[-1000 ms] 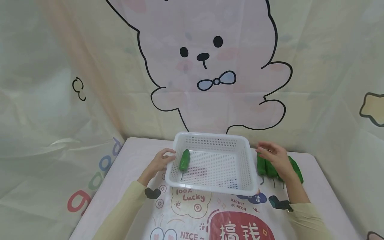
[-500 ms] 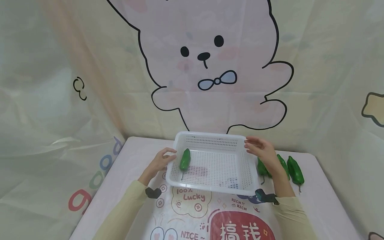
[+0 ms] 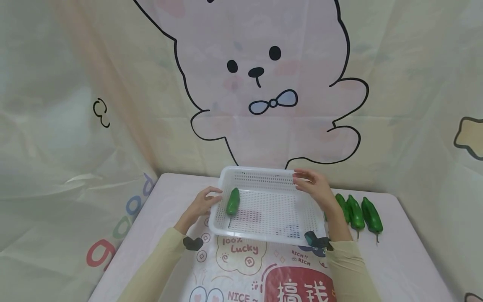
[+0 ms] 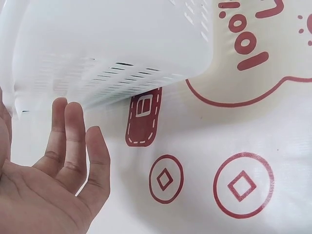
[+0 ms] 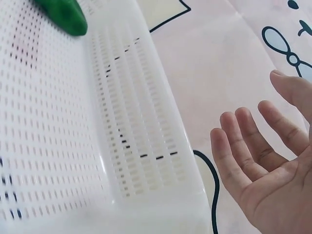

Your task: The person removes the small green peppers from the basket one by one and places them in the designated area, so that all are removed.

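A white plastic basket with perforated walls sits on the table, holding one green pepper at its left side. My left hand grips the basket's left rim by thumb and index finger; in the left wrist view the other fingers curve up beside the wall. Over the back right corner of the basket is my right hand, its fingers relaxed and apart with nothing in them. More green peppers lie in a row to the right of the basket, the nearest mostly hidden by my right wrist.
A printed cloth with red lettering covers the table. Behind the table hangs a curtain with a large cartoon animal, and further curtains close off both sides. Dark bands sit on both of my wrists.
My right hand has moved left from over the row of peppers to the basket's back right corner, uncovering several peppers. The left hand and the basket have stayed in place.
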`<state>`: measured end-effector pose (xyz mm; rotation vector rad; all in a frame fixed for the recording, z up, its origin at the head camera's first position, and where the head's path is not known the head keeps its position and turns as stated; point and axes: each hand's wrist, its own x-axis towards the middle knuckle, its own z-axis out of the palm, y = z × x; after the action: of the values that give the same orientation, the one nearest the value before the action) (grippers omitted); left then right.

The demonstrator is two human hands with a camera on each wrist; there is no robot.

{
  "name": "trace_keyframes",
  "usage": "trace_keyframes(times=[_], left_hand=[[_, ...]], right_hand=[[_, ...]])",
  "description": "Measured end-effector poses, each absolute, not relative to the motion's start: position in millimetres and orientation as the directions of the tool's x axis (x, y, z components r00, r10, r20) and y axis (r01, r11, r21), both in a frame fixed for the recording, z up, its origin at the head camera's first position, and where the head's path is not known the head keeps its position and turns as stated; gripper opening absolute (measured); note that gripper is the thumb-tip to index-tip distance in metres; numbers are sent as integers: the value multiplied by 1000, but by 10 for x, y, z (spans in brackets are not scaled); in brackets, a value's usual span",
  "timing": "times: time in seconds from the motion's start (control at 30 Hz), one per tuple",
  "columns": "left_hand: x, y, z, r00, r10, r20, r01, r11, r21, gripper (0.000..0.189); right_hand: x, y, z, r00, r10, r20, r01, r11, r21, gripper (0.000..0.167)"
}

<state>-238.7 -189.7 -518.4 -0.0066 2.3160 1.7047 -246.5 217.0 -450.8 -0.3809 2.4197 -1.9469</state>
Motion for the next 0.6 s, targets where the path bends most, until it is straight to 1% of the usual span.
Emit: trace_keyframes(times=[0.13,0.47,0.6], left_hand=[[-2394,-1903,-5197,-967,151,-208,-153,311,938,35],[-2389,-1900,-5191,-965,154,-212,-160,297,941,34],[-2383,-1891,-5185,-966,148,-213,-162,299,940,33]], right_hand=[[-2509,2034,-4527,-974,-193,119,-155,181,-971,54],[-2594,1688,-4564,-976,-201,82,-108,126,-986,53],[-2615,1556,-4605,-972,-222,83,-121,163,-979,56]])
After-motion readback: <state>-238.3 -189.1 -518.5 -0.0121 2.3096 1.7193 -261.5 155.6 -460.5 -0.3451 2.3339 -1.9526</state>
